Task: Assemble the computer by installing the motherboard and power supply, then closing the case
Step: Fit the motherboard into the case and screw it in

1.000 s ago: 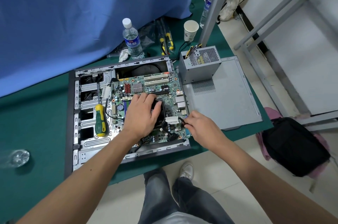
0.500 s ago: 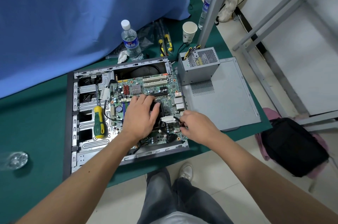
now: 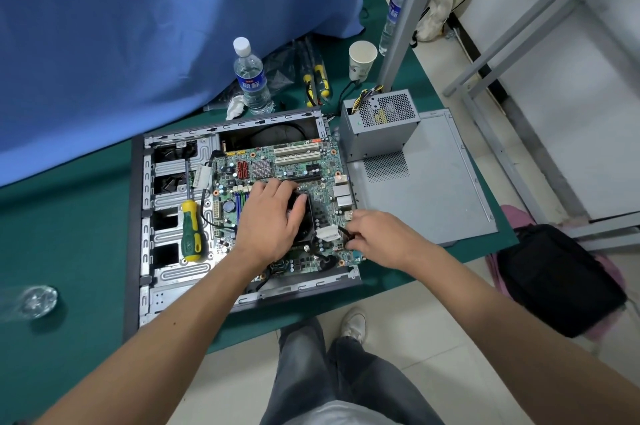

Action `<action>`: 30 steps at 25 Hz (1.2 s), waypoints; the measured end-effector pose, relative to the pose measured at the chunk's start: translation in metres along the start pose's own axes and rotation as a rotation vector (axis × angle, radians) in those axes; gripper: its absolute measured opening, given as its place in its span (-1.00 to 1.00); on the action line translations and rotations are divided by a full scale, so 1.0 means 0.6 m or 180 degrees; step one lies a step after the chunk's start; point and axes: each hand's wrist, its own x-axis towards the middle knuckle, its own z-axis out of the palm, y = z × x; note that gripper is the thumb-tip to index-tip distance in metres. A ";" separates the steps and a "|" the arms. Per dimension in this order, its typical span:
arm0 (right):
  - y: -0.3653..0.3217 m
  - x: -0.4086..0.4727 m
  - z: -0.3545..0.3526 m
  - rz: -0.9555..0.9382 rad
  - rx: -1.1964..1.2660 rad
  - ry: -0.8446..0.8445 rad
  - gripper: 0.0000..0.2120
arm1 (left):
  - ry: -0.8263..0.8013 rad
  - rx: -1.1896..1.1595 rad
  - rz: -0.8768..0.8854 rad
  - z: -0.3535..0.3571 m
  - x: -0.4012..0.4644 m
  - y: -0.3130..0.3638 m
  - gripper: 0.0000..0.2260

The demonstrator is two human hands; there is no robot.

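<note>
Right hand (image 3: 379, 239): fingers curled in, pinching a black cable (image 3: 343, 229) by the white connector (image 3: 327, 234), at the motherboard's near right corner. Left hand (image 3: 268, 218): fingers (image 3: 277, 187) bent over the black CPU fan (image 3: 304, 216), pressing on it, thumb on the fan's right side.

Motherboard (image 3: 277, 164) sits inside the open case (image 3: 166, 272), which lies flat on the green bench (image 3: 69, 234) toward its near edge. Green-yellow screwdriver (image 3: 190, 230) lies in the case's left drive-bay area, tip pointing away.

Power supply (image 3: 379, 124) is outside the case, just beside its far right corner, standing on the far end of the grey side panel (image 3: 433, 189); that panel lies flat at the bench's right edge.

Behind the case: water bottle (image 3: 251, 78), paper cup (image 3: 362, 59), two bagged screwdrivers (image 3: 315, 81). Black bag (image 3: 557, 279) on the floor right of the bench.
</note>
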 end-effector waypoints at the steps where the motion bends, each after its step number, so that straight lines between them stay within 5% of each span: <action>1: 0.002 0.000 -0.002 0.0017 0.0012 -0.0057 -0.82 | -0.0010 0.0006 0.0005 0.000 0.000 0.000 -0.55; 23: -0.016 0.019 0.021 0.0627 0.0152 0.0308 -0.91 | 0.0028 0.0015 -0.0010 -0.001 -0.001 0.001 -0.54; 30: 0.004 -0.014 0.031 0.1049 0.1625 0.0747 -0.84 | 0.0026 0.0002 -0.0028 -0.003 0.000 0.001 -0.54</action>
